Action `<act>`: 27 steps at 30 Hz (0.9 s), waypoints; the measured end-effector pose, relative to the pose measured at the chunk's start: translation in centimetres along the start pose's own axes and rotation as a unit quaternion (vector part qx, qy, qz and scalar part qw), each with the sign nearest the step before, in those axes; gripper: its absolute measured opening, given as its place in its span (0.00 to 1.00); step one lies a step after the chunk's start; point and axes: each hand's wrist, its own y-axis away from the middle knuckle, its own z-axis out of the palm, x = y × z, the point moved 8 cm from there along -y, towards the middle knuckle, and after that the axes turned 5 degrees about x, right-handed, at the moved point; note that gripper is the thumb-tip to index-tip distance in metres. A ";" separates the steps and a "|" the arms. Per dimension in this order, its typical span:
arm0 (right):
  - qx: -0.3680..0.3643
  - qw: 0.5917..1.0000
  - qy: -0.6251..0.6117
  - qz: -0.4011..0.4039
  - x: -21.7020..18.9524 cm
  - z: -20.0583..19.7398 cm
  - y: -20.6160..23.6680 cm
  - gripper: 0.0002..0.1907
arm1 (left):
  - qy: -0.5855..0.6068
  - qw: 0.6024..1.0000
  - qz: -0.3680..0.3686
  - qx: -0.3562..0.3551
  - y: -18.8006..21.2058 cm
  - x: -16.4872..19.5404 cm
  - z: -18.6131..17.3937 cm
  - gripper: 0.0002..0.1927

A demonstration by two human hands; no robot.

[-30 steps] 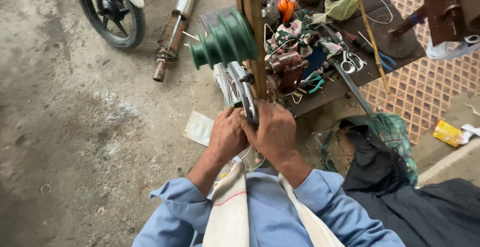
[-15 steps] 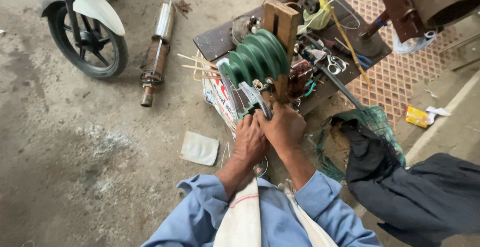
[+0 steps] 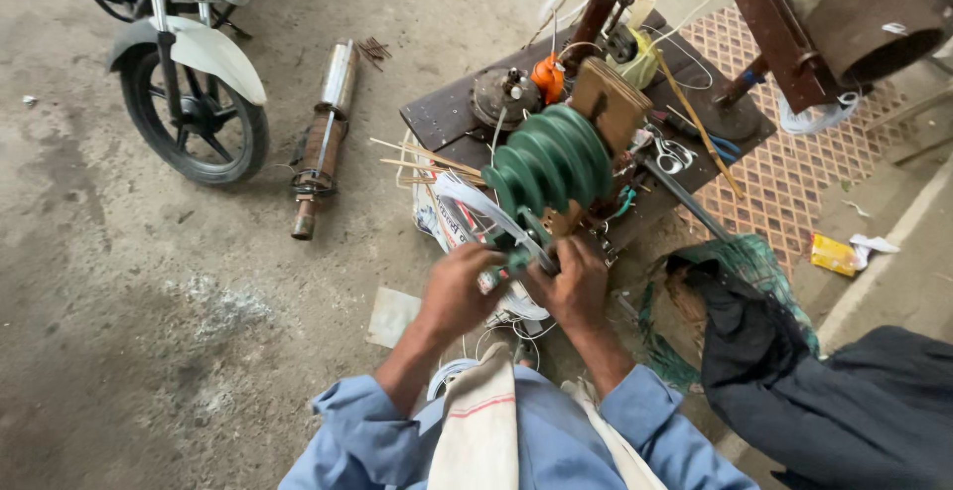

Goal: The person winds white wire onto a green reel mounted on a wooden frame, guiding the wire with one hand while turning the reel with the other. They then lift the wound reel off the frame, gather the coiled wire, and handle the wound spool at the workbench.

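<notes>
Both hands are sliding lower on the green stepped winding former (image 3: 552, 164) now (camera's drifting too). Left hand (image 3: 459, 286) and right hand (image 3: 574, 281) are closing on its near end, gripping the white wire bundle (image 3: 493, 214) beside the cluttered workboard (image 3: 447, 113).

The left hand (image 3: 459, 289) and right hand (image 3: 574, 286) cover the near end of the green stepped winding former (image 3: 551, 160), so the grip there cannot be told. The motorcycle (image 3: 184, 63) is cut off by the top edge, the rusty drum (image 3: 854, 8) by the top-right corner. Small parts on the desk (image 3: 447, 118) are too tangled to identify.
</notes>
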 end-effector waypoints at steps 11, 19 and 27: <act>-0.025 0.996 -0.087 0.007 1.1 1.0 0.5 0.13 | -0.015 0.997 0.037 0.071 -6.3 -0.3 -8.4 0.47; -0.017 0.991 -0.120 0.058 1.3 0.1 0.4 0.12 | 0.084 0.990 -0.012 -0.111 -8.5 -4.6 -4.3 0.31; -0.058 0.986 -0.151 0.029 -0.6 0.0 0.8 0.20 | -0.045 0.997 -0.027 0.058 -6.4 -5.5 -5.0 0.26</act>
